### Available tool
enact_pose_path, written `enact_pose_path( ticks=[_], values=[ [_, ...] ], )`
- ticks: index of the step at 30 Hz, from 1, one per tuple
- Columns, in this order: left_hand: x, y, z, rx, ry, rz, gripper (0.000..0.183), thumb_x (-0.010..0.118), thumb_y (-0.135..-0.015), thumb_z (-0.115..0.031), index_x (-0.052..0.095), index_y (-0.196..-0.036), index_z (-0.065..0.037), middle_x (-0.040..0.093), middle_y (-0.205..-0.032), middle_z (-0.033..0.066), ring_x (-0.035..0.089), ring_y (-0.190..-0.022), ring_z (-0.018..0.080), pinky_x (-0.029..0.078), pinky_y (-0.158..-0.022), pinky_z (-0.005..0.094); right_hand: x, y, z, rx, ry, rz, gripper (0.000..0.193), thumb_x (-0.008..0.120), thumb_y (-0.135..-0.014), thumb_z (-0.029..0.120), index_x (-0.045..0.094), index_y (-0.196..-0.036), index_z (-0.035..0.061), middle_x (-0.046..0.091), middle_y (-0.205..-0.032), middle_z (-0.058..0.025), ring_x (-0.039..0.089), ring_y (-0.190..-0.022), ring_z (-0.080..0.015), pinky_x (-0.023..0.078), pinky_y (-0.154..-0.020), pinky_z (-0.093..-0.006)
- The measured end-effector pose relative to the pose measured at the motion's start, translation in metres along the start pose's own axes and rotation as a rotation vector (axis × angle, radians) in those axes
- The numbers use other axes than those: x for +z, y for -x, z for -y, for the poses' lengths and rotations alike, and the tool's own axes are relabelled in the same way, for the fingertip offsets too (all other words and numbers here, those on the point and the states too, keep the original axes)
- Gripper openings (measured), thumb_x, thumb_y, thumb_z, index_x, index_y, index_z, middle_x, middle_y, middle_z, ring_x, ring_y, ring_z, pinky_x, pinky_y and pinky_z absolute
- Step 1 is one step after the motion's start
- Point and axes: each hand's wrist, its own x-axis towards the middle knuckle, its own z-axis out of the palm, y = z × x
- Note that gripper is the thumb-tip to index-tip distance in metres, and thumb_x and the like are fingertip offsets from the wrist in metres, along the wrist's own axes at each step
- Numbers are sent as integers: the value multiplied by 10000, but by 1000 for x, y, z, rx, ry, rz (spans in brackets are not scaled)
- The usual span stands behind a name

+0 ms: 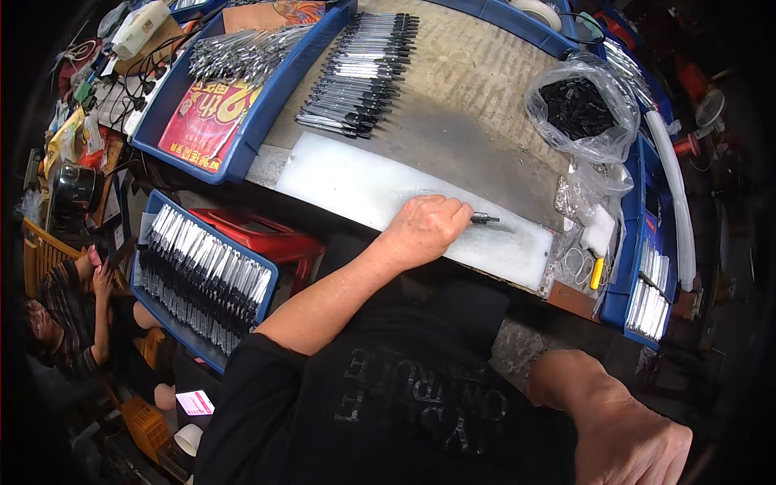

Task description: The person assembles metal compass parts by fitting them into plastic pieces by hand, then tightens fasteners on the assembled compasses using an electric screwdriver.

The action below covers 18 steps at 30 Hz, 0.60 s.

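Note:
My left hand rests over a long white board at the table's near edge. Its fingers are closed round a pen, whose dark end pokes out to the right. Grey smudges mark the board near that end. My right hand is raised at the lower right, away from the table, with its back showing. Its fingers bend down past the picture's lower edge, so what they hold, if anything, is hidden. Beyond the board lies a long row of clear pens with black ends.
A blue tray with pens stands at the left. Below it, another blue tray of pens sits beside a red stool. At the right are a bag of black parts, scissors and a yellow-handled tool. A person sits far left.

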Motion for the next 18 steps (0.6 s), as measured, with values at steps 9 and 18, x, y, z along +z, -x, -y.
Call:
enact_pose_path(
  ticks=[9, 18],
  values=[
    [3, 0, 3, 15, -7, -22, 151, 624, -728, -139, 507, -773, -53, 480, -611, 55, 535, -576, 225, 452, -522, 340, -10, -6, -19, -1443, 1260, 255, 267, 414, -798, -63, 462, -539, -17, 407, -527, -125, 441, -433, -226, 467, -634, -581],
    [1, 0, 3, 34, -13, -42, 150, 627, -719, -129, 508, -773, -57, 473, -604, 51, 527, -563, 215, 448, -515, 333, -28, -27, -9, -1810, 1514, 366, 261, 416, -789, -62, 462, -537, -15, 395, -526, -106, 407, -419, -198, 477, -606, -542]
  ],
)
